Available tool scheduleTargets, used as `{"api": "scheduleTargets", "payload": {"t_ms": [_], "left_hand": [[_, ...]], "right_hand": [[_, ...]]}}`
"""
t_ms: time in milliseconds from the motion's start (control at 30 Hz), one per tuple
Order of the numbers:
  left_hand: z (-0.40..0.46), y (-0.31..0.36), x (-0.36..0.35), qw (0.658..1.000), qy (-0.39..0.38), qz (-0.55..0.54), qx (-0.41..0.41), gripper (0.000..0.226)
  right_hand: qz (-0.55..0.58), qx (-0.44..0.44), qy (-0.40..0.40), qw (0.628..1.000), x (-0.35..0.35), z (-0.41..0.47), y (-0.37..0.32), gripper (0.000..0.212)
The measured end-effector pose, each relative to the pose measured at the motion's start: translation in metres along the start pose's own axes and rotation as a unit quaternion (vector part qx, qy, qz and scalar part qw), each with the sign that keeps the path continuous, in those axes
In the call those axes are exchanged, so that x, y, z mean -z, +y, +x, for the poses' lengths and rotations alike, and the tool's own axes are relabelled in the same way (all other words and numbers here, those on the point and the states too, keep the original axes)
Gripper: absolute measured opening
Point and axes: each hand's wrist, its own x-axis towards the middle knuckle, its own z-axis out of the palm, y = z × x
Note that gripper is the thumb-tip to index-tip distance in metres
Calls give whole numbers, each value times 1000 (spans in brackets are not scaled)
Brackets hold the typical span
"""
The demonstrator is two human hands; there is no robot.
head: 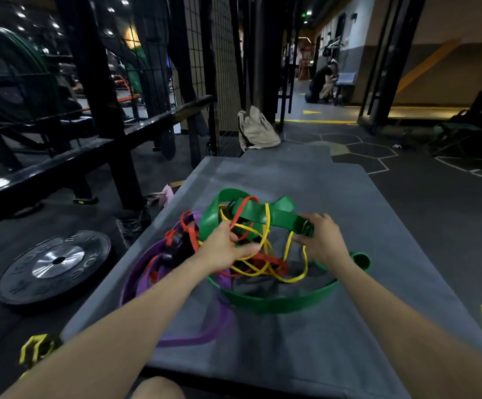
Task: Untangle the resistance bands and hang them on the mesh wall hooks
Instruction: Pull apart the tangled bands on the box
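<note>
1. Far left of frame: weight plate (52,266) flat on the dark floor, beside the grey mat (306,335). Not part of the job.
2. Upper left to centre top: black mesh wall (222,82) standing behind the mat's far end, well apart from the bands. Hooks not discernible from here.
3. Centre left: purple band (144,272) lies on the mat at the left edge of the pile, looping down toward the lower centre.
4. Centre: left hand (222,249) sits in the tangle, fingers curled in among red band (263,259) and yellow band (265,226) strands; it seems to pinch a thin strand, but which colour is hard to tell.
5. Centre right: wide green band (277,302) rings the pile; its upper run is lifted off the mat.
6. Right of centre: right hand (320,240) grips that raised green run, fingers wrapped round it.
7. Judgement: early stage, nothing separated or hung yet.
8. To do this step well: probably free the green first, as it's the widest and outermost. Hold it up with the right hand, and use the left to push thin loops off it rather than pulling, since tugging likely tightens the knot.
9. Keep the pile resting on the mat so loose loops don't re-cross.
10. Risk: yellow threads through red several times, so follow one strand at a time.
</note>
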Motion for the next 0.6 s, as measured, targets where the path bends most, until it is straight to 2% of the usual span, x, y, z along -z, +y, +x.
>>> {"api": "scheduleTargets", "payload": {"t_ms": [67,100,167,267,300,400,467,533,600], "left_hand": [[0,-9,-15,989,-31,144,9,80],[0,-12,-21,976,-36,216,4,78],[1,-17,-27,957,-20,289,-11,57],[8,-25,-21,969,-5,246,-23,18],[8,-28,-17,974,-6,224,-18,12],[10,-35,-6,982,-1,191,-8,21],[10,-38,-1,984,24,176,-5,20],[10,-38,4,985,82,149,-10,14],[9,-36,7,981,140,133,-17,30]], "right_hand": [[4,-5,2,1000,0,1,6,59],[4,-8,4,1000,0,1,9,58],[2,-18,4,1000,-2,2,14,56],[8,-30,-8,999,-10,3,23,46],[14,-29,-11,999,-14,3,24,44],[29,-25,-33,999,-20,6,23,43],[13,-4,-81,997,-24,5,18,50],[-7,30,-123,992,-27,0,14,49],[-12,50,-146,988,-30,-7,11,45]]}}
